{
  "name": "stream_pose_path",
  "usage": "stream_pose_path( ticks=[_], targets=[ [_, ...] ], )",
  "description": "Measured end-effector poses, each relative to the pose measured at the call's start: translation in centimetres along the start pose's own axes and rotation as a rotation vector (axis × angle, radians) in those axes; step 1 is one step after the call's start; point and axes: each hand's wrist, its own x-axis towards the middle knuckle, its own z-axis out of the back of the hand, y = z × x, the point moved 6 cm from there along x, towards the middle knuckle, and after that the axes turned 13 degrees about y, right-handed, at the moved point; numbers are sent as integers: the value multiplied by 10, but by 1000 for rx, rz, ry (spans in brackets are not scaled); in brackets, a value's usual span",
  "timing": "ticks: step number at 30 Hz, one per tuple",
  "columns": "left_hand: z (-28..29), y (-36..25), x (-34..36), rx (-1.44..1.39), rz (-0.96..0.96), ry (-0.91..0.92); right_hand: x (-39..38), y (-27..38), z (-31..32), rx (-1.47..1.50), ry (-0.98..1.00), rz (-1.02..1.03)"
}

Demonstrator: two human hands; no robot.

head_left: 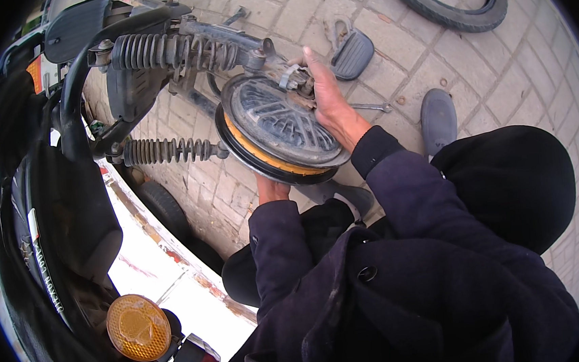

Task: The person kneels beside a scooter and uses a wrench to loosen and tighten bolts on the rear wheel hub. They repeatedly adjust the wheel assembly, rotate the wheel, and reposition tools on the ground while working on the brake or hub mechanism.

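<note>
A bare scooter wheel rim (279, 131), dark with a yellow-orange band round its edge, sits between two coil shock absorbers at the rear of a tipped scooter. My right hand (327, 96) grips the hub area at the rim's far side, fingers closed on the metal axle parts (295, 82). My left hand (271, 188) is mostly hidden under the rim's near edge and supports it from below. The upper shock absorber (170, 52) and the lower shock absorber (165, 151) run left from the wheel.
A loose black tyre (456, 4) lies on the paving at the top right. A wrench (372, 107) and a black pedal-like part (353, 53) lie beside the wheel. My shoe (438, 118) rests nearby. The scooter's orange indicator (136, 327) is at lower left.
</note>
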Motion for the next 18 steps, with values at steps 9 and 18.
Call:
stream_pose_path(
  ticks=[9,18],
  targets=[
    [6,1,-16,-31,16,-37,-9,4,-7,33,-57,49],
    [-4,-4,-23,-68,33,-57,-9,3,-3,23,-112,82]
  ],
)
